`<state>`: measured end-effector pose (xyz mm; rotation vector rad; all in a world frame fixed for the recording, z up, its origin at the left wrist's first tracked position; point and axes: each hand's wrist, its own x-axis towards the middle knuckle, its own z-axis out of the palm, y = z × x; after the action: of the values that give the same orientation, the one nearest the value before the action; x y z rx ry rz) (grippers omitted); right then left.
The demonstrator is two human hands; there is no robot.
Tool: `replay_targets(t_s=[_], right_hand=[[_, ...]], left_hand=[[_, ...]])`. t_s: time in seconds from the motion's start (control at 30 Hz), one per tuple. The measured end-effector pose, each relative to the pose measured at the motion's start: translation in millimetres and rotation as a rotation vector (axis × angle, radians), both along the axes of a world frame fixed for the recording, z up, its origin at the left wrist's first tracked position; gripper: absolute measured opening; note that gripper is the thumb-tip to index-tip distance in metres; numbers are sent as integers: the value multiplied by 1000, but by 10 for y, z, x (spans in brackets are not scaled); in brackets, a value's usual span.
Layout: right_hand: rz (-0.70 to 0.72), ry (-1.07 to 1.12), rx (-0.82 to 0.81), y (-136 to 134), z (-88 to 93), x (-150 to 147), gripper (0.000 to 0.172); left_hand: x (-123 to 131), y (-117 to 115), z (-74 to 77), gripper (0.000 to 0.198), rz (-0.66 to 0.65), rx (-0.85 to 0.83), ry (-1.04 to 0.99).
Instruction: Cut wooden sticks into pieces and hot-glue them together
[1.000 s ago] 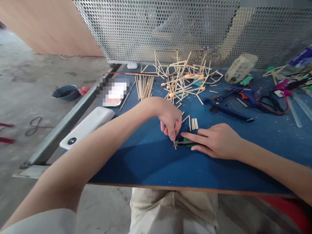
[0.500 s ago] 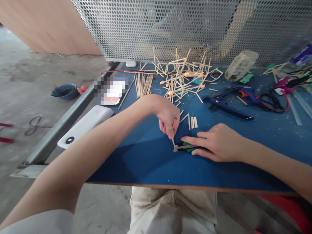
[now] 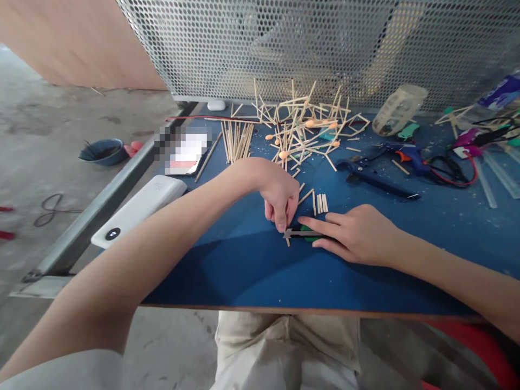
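My left hand (image 3: 281,196) pinches a thin wooden stick (image 3: 288,242) against the blue tabletop, and the stick's end sticks out below the fingertips. My right hand (image 3: 361,234) grips a utility knife (image 3: 309,234) with a green and black handle, held low and nearly flat. Its grey blade lies across the stick, close beside my left fingertips. Just beyond the hands lie several short cut pieces (image 3: 322,203) in a row, beside two sticks joined at an angle (image 3: 312,197). Most of the stick is hidden under my left hand.
Behind my hands is a tangle of stick frames (image 3: 303,127) with orange tips, beside a bundle of loose sticks (image 3: 238,142). Blue pliers (image 3: 382,181), a glue gun (image 3: 410,154) and a jar (image 3: 400,110) stand right. A white power bank (image 3: 140,208) and a phone (image 3: 189,154) lie left.
My right hand has moved the knife slightly away from me and left, so the blade now crosses the stick nearer my left fingertips. My left hand keeps its pinch.
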<state>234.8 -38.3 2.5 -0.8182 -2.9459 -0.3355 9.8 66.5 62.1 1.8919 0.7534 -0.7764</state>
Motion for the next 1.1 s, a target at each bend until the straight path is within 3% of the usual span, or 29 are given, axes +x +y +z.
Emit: replay_targets(t_s=[0.5, 0.73, 1.1], right_hand=[[109, -26, -44, -36, 32, 55, 49], [5, 3, 8, 5, -28, -4, 50], [37, -13, -20, -8, 28, -3, 49]], left_hand=[[3, -28, 51, 35, 64, -19, 4], [-7, 11, 19, 37, 9, -39, -23], [-4, -4, 26, 32, 12, -35, 2]])
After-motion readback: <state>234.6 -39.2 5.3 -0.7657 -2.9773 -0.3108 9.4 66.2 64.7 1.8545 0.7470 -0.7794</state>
